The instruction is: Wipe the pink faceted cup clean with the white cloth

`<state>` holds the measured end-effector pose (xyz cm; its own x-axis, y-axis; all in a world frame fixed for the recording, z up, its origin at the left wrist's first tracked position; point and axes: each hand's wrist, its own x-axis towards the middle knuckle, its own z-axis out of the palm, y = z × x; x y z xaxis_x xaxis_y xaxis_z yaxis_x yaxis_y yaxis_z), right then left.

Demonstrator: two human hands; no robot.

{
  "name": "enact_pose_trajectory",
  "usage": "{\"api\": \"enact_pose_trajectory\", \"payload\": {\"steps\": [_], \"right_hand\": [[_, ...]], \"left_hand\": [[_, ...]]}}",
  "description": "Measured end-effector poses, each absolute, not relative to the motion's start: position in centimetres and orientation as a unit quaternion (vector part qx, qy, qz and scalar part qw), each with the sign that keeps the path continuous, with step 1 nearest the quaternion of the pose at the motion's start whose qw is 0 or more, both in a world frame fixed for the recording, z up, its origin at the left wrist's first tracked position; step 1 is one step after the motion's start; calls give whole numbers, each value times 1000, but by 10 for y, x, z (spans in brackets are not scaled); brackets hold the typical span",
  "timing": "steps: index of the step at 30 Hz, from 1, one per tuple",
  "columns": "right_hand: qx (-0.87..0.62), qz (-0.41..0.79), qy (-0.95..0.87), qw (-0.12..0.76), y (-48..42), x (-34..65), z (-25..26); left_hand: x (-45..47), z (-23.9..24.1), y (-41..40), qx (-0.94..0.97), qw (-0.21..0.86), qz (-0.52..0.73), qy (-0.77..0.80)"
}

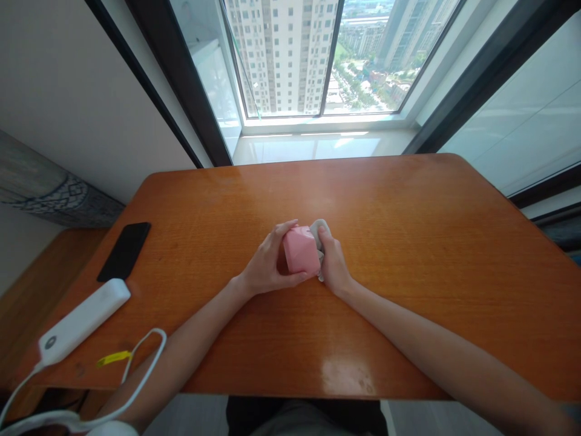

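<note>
White cable [157,331] — cut off at the lower left — loops across the left forearm [195,348]; one yellow tag [113,358] touching it is too blurred to read. One white oblong device [84,321] bears a round mark, illegible. Over the counter [408,242], the left hand's [269,263] fingers grasp one pink block; the right hand's [334,263] fingers clutch one whitish cloth [319,223], partly hidden, against the pink block [302,249]. One black phone [124,251] lies just beyond the device. Farther off, two window panes [333,109] show towers [293,54], tops cut off.
</note>
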<state>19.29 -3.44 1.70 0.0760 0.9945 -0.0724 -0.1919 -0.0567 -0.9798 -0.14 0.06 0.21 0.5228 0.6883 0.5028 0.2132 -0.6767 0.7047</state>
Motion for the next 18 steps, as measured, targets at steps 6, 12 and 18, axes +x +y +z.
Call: {"api": "enact_pose_trajectory", "payload": {"steps": [6, 12, 18], "right_hand": [[-483, 559, -387, 552, -32, 193, 14], [-474, 567, -380, 556, -33, 193, 13], [-477, 576, -370, 551, -33, 194, 11]], "left_hand": [[-9, 1, -1, 819, 225, 464, 252], [-6, -4, 1, 768, 217, 532, 284], [-10, -6, 4, 795, 140, 526, 268]]}}
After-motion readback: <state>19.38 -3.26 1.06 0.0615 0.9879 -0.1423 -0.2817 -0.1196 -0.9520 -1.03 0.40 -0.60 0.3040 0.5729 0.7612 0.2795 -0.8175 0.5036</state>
